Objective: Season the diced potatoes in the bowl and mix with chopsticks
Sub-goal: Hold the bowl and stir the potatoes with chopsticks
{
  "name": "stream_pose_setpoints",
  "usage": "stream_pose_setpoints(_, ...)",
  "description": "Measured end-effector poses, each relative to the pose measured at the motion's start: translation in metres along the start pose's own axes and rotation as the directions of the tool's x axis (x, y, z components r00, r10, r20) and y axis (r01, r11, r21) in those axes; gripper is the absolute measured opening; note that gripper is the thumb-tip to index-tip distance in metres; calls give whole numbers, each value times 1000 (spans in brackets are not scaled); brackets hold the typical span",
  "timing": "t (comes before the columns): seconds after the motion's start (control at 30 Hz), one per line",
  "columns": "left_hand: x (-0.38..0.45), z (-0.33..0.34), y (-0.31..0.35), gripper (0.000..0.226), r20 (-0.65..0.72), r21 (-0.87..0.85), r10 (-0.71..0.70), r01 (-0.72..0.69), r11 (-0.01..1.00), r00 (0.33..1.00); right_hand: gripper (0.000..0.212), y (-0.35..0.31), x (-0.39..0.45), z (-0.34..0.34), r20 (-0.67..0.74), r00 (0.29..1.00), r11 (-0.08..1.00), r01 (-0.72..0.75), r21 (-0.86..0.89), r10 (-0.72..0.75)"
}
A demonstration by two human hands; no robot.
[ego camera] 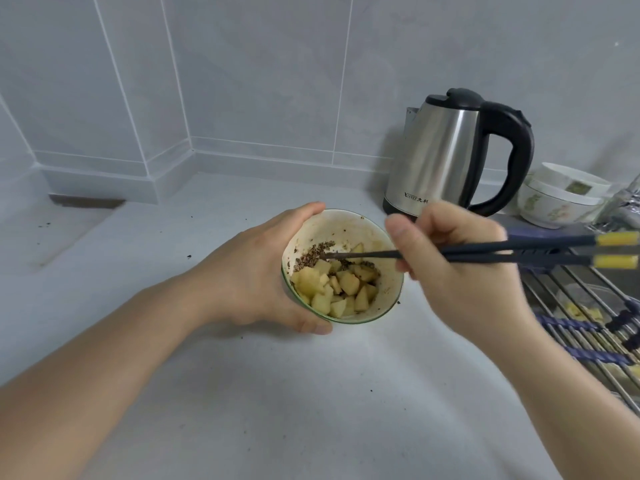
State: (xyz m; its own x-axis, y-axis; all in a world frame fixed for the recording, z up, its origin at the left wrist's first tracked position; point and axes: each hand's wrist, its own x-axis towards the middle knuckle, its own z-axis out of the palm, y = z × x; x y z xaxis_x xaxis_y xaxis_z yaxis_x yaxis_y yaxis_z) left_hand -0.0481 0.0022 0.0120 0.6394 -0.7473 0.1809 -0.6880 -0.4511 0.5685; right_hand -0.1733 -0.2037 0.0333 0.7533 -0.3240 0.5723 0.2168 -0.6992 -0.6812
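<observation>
A small white bowl (360, 227) with a green rim stands on the pale counter, tilted a little toward me. Yellow diced potatoes (341, 287) lie in its near half, and a dark patch of seasoning (311, 257) clings to the left inner wall. My left hand (263, 275) wraps the bowl's left side, thumb at the far rim and fingers at the near rim. My right hand (457, 271) holds dark chopsticks (519, 253) with yellow ends. Their tips reach into the bowl and touch the seasoning.
A steel electric kettle (440, 157) with a black handle stands behind the bowl to the right. Stacked white bowls (561, 199) sit further right. A metal wire rack (588, 323) lies over the sink at the right edge. Dark crumbs speckle the counter (242, 393).
</observation>
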Motion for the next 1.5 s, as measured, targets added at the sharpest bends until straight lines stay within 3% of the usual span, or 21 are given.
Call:
stream_pose_setpoints(0.13, 1, 0, 0, 140, 8, -13, -23, 23, 1000, 1000, 44, 2, 12, -30, -88, 993, 993, -68, 97, 76)
stream_pose_setpoints(0.27, 1, 0, 0, 139, 3, -7, -11, 11, 1000, 1000, 45, -3, 7, -23, 177, 983, 989, -72, 126, 49)
stream_pose_setpoints(0.33, 1, 0, 1, 138, 1, -7, -9, 9, 1000, 1000, 47, -3, 0, -5, 222, 974, 989, -71, 132, 41)
stream_pose_setpoints(0.6, 1, 0, 0, 138, 3, -21, -1, 1, 1000, 1000, 47, 7, 2, 2, -38, 998, 998, -51, 48, 53)
stream_pose_setpoints(0.73, 1, 0, 0, 138, 4, -17, 1, -1, 1000, 1000, 45, 10, 8, -11, -68, 993, 995, -94, 14, 95)
stream_pose_setpoints(0.87, 1, 0, 0, 139, 5, -3, 6, -6, 1000, 1000, 41, 3, 7, -17, -109, 994, 998, 18, 54, -12)
stream_pose_setpoints(1.1, 1, -1, 0, 136, -1, 0, 24, -24, 1000, 1000, 32, -2, -7, 8, 196, 973, 987, 141, -71, -125)
stream_pose_setpoints(1.23, 2, -1, 0, 135, 4, -13, 21, -21, 1000, 1000, 34, 7, 1, -3, 110, 991, 971, 103, -213, -81)
stream_pose_setpoints(1.37, 2, 0, -1, 137, 4, -8, 17, -17, 1000, 1000, 36, 8, 6, -15, 119, 993, 981, 13, -195, 11)
stream_pose_setpoints(1.5, 2, 0, -2, 138, 3, -3, 4, -4, 1000, 1000, 36, -1, 0, -9, 195, 981, 995, 9, -103, 11)
